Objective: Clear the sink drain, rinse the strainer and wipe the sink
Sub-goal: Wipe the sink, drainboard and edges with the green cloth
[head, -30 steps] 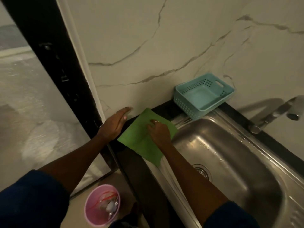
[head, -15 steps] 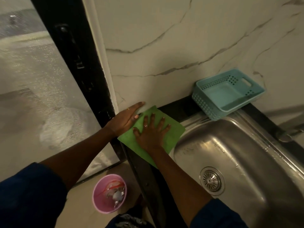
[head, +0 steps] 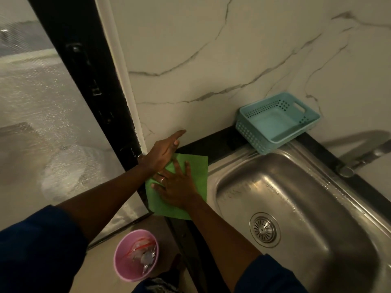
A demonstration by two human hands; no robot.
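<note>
A green cloth lies flat on the dark counter just left of the steel sink. My right hand presses on it palm down with fingers spread. My left hand rests on the cloth's far left corner, fingers straight and pointing at the marble wall. The round metal strainer sits in the drain at the sink's bottom. Water drops cling to the sink's walls.
A light blue perforated basket stands at the sink's back corner against the wall. The tap reaches in from the right. On the floor below the counter's edge stands a pink bin with rubbish. A black door frame is at left.
My right hand has slid the cloth nearer the counter's front edge and it now hangs slightly over. The left hand has lifted onto its edge. The view has tilted down.
</note>
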